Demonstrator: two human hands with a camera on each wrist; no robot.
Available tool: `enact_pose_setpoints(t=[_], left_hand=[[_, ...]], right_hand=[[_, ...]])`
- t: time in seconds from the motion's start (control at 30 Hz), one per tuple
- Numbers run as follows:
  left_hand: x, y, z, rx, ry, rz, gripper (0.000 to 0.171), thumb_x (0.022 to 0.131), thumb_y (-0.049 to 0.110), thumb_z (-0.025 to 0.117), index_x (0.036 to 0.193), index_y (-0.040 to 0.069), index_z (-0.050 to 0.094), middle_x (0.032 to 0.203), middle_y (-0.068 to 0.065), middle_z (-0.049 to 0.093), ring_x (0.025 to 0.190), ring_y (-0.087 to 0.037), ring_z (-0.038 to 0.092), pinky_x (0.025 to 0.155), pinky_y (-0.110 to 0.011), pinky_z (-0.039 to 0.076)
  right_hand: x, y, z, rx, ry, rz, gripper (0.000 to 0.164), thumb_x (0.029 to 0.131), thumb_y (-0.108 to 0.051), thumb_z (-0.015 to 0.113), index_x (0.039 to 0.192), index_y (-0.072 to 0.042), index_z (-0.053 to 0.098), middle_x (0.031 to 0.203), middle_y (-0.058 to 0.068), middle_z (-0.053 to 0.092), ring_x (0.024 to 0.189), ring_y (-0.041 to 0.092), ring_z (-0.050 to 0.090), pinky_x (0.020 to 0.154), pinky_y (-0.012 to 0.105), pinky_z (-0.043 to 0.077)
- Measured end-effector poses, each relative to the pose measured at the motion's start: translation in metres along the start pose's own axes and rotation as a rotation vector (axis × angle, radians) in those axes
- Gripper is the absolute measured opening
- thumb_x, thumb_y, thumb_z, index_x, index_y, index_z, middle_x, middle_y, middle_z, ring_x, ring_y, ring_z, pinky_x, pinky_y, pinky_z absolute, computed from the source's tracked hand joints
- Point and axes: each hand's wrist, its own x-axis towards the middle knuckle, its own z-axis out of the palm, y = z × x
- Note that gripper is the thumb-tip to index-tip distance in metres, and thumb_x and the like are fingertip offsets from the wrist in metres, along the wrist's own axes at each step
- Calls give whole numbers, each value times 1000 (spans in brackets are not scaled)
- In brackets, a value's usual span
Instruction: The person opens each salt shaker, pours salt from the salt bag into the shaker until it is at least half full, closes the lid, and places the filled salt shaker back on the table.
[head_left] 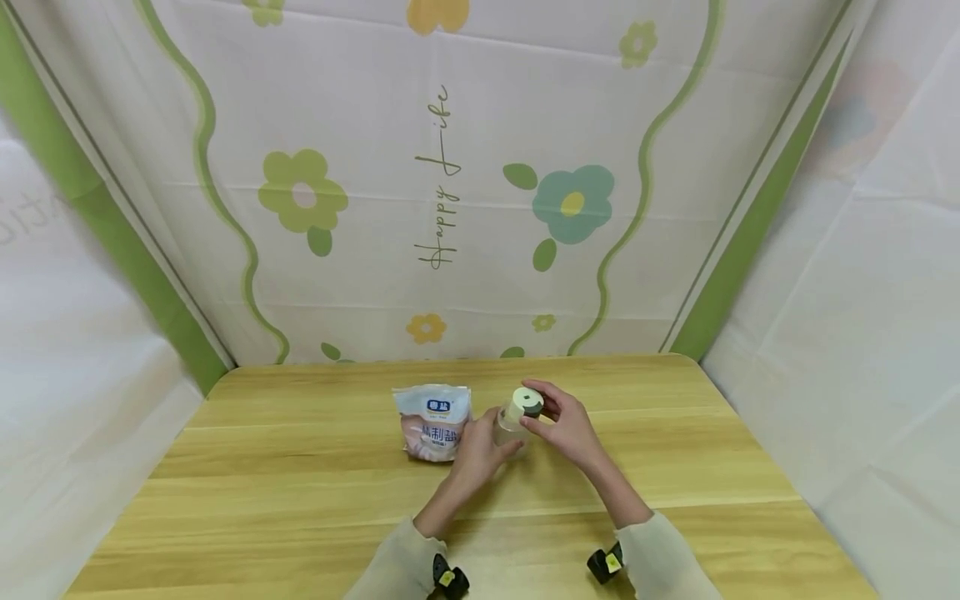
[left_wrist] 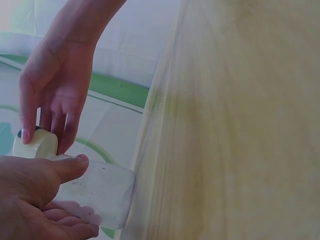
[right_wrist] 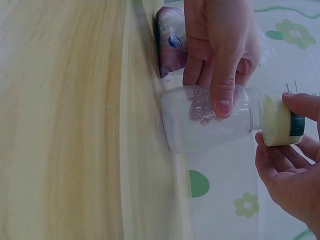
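A clear jar point(right_wrist: 200, 117) stands on the table with white grains clinging to its inside wall. My left hand point(head_left: 477, 454) grips the jar's body, thumb along the near side in the right wrist view. My right hand point(head_left: 564, 423) pinches a pale yellow lid point(right_wrist: 280, 120) with a dark green patch. The lid sits right at the jar's mouth, and the neck threads show beside it. Just left of my left hand, a white and pink salt bag point(head_left: 435, 423) stands upright; the hand covers part of its right side.
The wooden table point(head_left: 300, 517) reaches back to a white floral curtain point(head_left: 480, 208). More white cloth hangs at the left and right sides. A black wrist camera point(head_left: 450, 577) is strapped at the left sleeve, another camera point(head_left: 604, 564) at the right.
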Motion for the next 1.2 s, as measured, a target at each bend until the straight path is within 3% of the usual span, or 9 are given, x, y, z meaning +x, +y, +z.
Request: enact_pose_setpoints(t=[0.23, 0.37, 0.53, 0.9, 1.2], left_hand=[[0, -1, 1, -8, 3, -2, 62, 78, 18, 85, 129, -5, 59, 120, -23, 69, 109, -34, 68, 92, -44, 58], [0, -1, 1, -5, 2, 0, 62, 78, 18, 85, 129, -5, 59, 121, -23, 69, 109, -34, 68, 91, -43, 58], [0, 0, 0, -1, 0, -4, 64, 78, 20, 85, 131, -6, 58, 122, -24, 68, 109, -35, 68, 91, -43, 58], [0, -3, 1, -3, 2, -8, 61, 79, 21, 84, 129, -5, 59, 120, -23, 69, 108, -34, 68, 92, -44, 58], [0, -3, 2, -3, 9, 3, 60, 78, 19, 85, 128, -5, 60, 119, -23, 69, 108, -34, 69, 92, -45, 58]], right_hand=[[1, 28, -1, -22, 21, -5, 54, 87, 1, 73, 137, 3, 53, 131, 26, 61, 118, 39, 63, 97, 46, 55], [1, 39, -4, -27, 29, 2, 54, 86, -3, 75, 137, -2, 55, 130, 22, 63, 117, 35, 64, 95, 38, 57], [-4, 42, -9, -23, 21, 4, 54, 87, -8, 76, 136, -2, 56, 128, 21, 65, 115, 34, 65, 92, 33, 58], [-13, 43, -15, -56, 33, 28, 58, 84, -10, 79, 136, -1, 56, 130, 22, 65, 117, 35, 65, 97, 41, 57], [-18, 48, -19, -75, 48, 49, 58, 82, -8, 81, 134, 1, 57, 128, 23, 65, 118, 36, 65, 97, 41, 57]])
